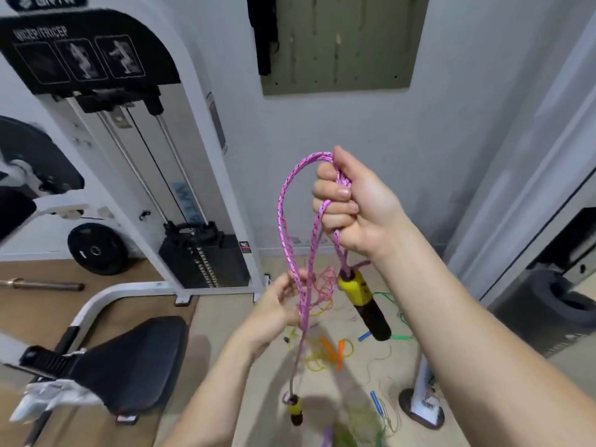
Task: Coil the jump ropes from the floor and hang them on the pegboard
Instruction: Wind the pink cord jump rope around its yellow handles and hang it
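Observation:
My right hand (354, 204) is raised at the centre and grips several loops of a pink braided jump rope (283, 217). One yellow-and-black handle (364, 304) hangs just below that fist. Lower and to the left, my left hand (277, 304) pinches a strand of the same rope, which runs down to the second yellow-and-black handle (295, 412) dangling near the floor. On the wall above hangs the grey-green pegboard (342, 46), with a black item (264, 33) on its left edge.
Several more ropes lie tangled on the floor: yellow with orange handles (335, 350), green (400, 317), blue-handled (377, 404). A white weight-stack machine (180, 195) and its black seat (129, 359) fill the left. A black tyre (567, 301) sits at right.

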The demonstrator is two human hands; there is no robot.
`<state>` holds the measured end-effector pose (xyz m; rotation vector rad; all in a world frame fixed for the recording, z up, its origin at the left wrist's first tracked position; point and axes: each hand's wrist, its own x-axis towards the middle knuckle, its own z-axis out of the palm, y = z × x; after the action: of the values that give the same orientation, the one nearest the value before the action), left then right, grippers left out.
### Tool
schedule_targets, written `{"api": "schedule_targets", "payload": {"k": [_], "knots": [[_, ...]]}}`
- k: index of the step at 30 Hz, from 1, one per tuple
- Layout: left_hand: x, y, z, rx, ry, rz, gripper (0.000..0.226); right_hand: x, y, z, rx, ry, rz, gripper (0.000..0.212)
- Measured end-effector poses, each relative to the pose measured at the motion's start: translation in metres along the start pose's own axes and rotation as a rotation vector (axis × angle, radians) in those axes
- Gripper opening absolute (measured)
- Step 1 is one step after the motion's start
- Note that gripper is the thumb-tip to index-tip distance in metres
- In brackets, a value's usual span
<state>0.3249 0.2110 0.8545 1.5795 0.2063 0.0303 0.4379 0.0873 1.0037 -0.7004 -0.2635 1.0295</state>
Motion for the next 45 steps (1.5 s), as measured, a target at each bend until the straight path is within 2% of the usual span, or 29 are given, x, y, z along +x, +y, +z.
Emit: {"api": "schedule_targets", "payload": {"k": [2, 5, 7, 8, 10, 11, 12, 13, 14, 15, 19, 21, 23, 26, 28, 30, 33, 35, 36, 38, 40, 41, 44, 45], "knots": [[-0.004, -0.019, 0.020, 0.102, -0.216, -0.127, 0.071, 0.008, -0.008, 0.011, 0.023, -0.022, 0.011, 0.043], [-0.002, -0.045, 0.026, 0.066, -0.379, -0.291, 0.077, 0.016, -0.023, 0.017, 0.080, -0.040, 0.005, 0.042], [-0.004, -0.054, 0.018, 0.072, -0.412, -0.305, 0.080, 0.019, -0.032, 0.013, 0.120, -0.017, -0.014, 0.043], [-0.004, -0.059, 0.010, 0.010, -0.327, -0.277, 0.080, 0.020, -0.037, 0.007, 0.127, 0.012, -0.025, 0.043], [-0.003, -0.052, -0.013, -0.364, 0.058, -0.244, 0.077, 0.021, -0.041, -0.006, 0.102, 0.084, -0.041, 0.043], [-0.001, -0.044, -0.028, -0.618, 0.230, -0.216, 0.068, 0.021, -0.041, -0.013, 0.079, 0.119, -0.042, 0.043], [-0.001, -0.034, -0.038, -0.817, 0.328, -0.179, 0.051, 0.021, -0.041, -0.019, 0.053, 0.157, -0.040, 0.041], [0.000, -0.026, -0.046, -0.870, 0.362, -0.175, 0.033, 0.022, -0.038, -0.024, 0.027, 0.196, -0.033, 0.039], [0.001, -0.016, -0.048, -0.809, 0.349, -0.201, 0.019, 0.023, -0.035, -0.027, 0.013, 0.229, -0.023, 0.037], [0.002, -0.004, -0.047, -0.683, 0.297, -0.197, 0.015, 0.025, -0.030, -0.029, 0.018, 0.250, -0.011, 0.036], [0.010, 0.051, -0.013, -0.192, -0.015, -0.006, 0.034, 0.035, -0.004, -0.023, 0.122, 0.192, 0.025, 0.030], [0.014, 0.075, 0.011, -0.135, -0.107, 0.043, 0.018, 0.037, 0.004, -0.016, 0.140, 0.177, 0.016, 0.025], [0.020, 0.086, 0.025, -0.111, -0.126, 0.042, 0.007, 0.036, 0.004, -0.013, 0.147, 0.214, -0.015, 0.027], [0.028, 0.092, 0.026, -0.217, -0.008, 0.066, 0.020, 0.027, -0.005, -0.023, 0.012, 0.348, -0.073, 0.030], [0.033, 0.096, 0.020, -0.457, 0.115, 0.034, 0.022, 0.015, -0.006, -0.038, -0.195, 0.427, -0.057, 0.032], [0.035, 0.109, 0.016, -0.660, 0.156, 0.032, 0.019, -0.003, 0.010, -0.052, -0.360, 0.448, -0.031, 0.042], [0.037, 0.129, 0.020, -0.754, 0.142, 0.061, 0.016, -0.031, 0.058, -0.060, -0.418, 0.257, -0.097, 0.074], [0.038, 0.137, 0.025, -0.733, 0.145, 0.063, 0.015, -0.043, 0.086, -0.061, -0.362, 0.132, -0.179, 0.085], [0.039, 0.139, 0.026, -0.719, 0.143, 0.058, 0.016, -0.047, 0.094, -0.060, -0.356, 0.115, -0.214, 0.082], [0.042, 0.142, 0.028, -0.681, 0.137, 0.042, 0.019, -0.050, 0.103, -0.058, -0.452, 0.170, -0.283, 0.059], [0.044, 0.144, 0.029, -0.576, 0.127, 0.035, 0.026, -0.052, 0.107, -0.059, -0.562, 0.276, -0.317, 0.033], [0.044, 0.145, 0.029, -0.458, 0.137, 0.042, 0.029, -0.054, 0.107, -0.062, -0.572, 0.295, -0.299, 0.029], [0.047, 0.148, 0.030, 0.114, 0.232, 0.089, 0.038, -0.063, 0.107, -0.075, -0.432, 0.200, -0.126, 0.032], [0.049, 0.149, 0.031, 0.235, 0.262, 0.115, 0.041, -0.066, 0.109, -0.078, -0.397, 0.138, -0.068, 0.028]]}}
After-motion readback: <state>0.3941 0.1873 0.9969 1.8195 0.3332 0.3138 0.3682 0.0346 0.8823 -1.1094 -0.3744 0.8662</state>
